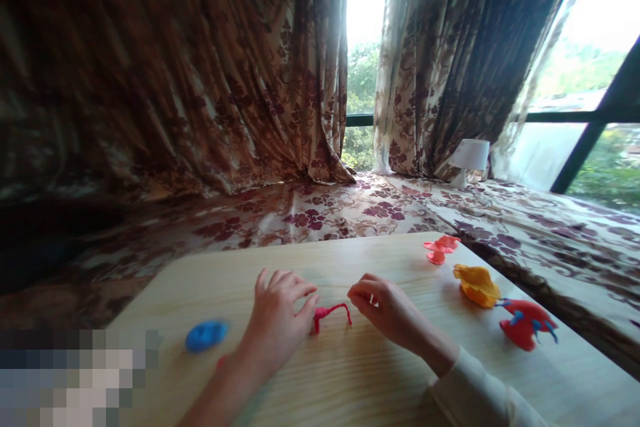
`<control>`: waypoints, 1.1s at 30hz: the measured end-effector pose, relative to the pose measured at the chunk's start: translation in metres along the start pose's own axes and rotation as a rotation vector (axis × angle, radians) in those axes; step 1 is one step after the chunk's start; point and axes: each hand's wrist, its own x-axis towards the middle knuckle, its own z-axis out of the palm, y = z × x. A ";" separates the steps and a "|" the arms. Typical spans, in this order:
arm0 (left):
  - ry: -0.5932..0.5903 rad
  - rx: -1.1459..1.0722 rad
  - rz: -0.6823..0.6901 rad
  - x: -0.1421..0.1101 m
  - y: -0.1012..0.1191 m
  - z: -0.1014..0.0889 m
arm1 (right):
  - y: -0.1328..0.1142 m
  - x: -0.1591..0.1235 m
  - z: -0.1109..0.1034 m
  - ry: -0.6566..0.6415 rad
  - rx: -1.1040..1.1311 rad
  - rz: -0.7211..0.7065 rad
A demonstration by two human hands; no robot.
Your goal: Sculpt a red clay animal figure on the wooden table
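- We're looking at a pale wooden table (175,287), grain showing, pieces lying spread across its top.
- Nearest, we're spotting a small red bit (221,361) peeking out by the left forearm, mostly hidden; a blue disc (206,335) is lying flat to its left.
- Left hand (285,307) is hovering over the middle, fingers spreading, thumb overlapping one end of the pink piece (326,312); we're not managing to tell whether it's pinching.
- That piece is sitting between both hands, its thin tail bending down at the right.
- Right hand (390,307) is bringing thumb and fingertip together just beside that tail, apart from it; we're seeing nothing between them.
- Step in hand: we're judging it as shaping or placing the pink piece; next touch is probably calling for a light pinch, the tail looking easy to bend.
- Right side, going back: we're noting a red-and-blue figure (523,323), an orange lump (477,285), a coral figure (440,250).
- Beyond, floral cloth (345,213) is spreading toward a white lamp (470,155), curtains (240,80) and bright windows.
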 end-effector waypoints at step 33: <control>-0.301 -1.302 -0.694 -0.017 0.005 -0.010 | -0.036 -0.002 -0.011 0.307 0.583 0.024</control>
